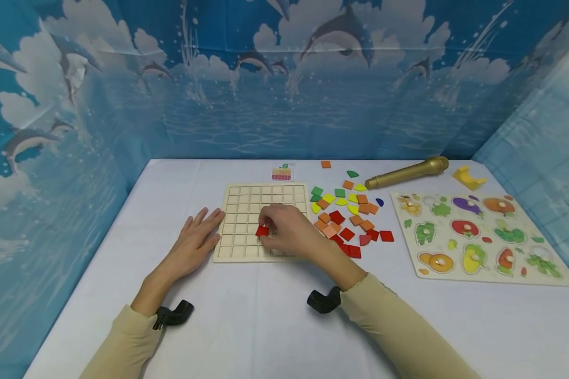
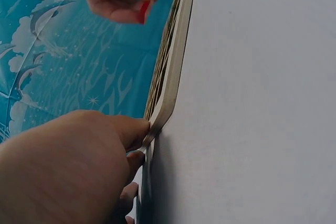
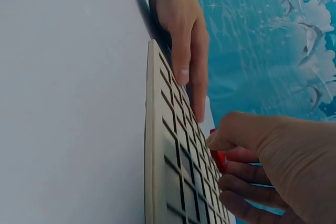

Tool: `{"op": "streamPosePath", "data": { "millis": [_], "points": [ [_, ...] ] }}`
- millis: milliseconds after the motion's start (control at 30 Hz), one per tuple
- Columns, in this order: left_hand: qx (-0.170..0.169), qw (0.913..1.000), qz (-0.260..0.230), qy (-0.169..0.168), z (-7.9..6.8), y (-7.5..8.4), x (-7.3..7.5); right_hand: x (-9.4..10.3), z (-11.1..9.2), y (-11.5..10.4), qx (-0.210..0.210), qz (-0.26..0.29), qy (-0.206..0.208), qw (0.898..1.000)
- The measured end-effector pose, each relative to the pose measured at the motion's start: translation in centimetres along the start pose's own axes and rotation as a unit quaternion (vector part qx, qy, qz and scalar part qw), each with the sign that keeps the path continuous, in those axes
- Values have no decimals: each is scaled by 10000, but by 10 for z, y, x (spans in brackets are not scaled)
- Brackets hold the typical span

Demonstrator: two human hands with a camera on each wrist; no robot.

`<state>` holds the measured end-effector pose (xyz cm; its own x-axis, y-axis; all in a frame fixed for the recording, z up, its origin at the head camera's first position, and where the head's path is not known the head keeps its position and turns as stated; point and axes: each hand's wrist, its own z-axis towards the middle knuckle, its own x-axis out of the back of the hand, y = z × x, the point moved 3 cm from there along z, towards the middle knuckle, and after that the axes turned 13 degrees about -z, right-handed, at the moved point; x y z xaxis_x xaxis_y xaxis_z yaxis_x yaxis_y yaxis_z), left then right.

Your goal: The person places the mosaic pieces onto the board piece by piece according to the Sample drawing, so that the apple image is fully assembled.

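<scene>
A pale wooden grid board (image 1: pixel 239 221) lies on the white table, with rows of square cells. My right hand (image 1: pixel 289 229) is over the board and pinches a red square tile (image 1: pixel 262 231) between thumb and fingers. In the right wrist view the red tile (image 3: pixel 217 153) shows partly behind the thumb, close to the grid. My left hand (image 1: pixel 194 242) rests at the board's left edge with its fingers extended. The left wrist view shows its thumb and fingertips touching the board's rim (image 2: pixel 170 93). The right hand partly hides the lower right cells.
Loose orange, red, yellow and green pieces (image 1: pixel 346 233) lie right of the board. Behind it is a small picture card (image 1: pixel 283 172). Further right are a gold microphone (image 1: pixel 408 173), a yellow stand (image 1: pixel 469 178) and a vegetable puzzle board (image 1: pixel 441 226). A dolphin-print curtain (image 1: pixel 265 121) surrounds the table.
</scene>
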<state>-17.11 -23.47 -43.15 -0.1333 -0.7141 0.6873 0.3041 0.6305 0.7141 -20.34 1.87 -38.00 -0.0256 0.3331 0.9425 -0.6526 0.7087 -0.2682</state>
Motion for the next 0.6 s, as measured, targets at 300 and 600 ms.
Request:
{"op": "streamPosePath", "data": {
  "millis": [300, 600],
  "points": [
    [21, 10000, 35, -37, 1, -1, 1, -23, 31, -26, 354, 77, -147, 9992],
    [100, 9999, 14, -76, 1, -3, 0, -40, 40, -38, 336, 360, -165, 9987]
  ]
}}
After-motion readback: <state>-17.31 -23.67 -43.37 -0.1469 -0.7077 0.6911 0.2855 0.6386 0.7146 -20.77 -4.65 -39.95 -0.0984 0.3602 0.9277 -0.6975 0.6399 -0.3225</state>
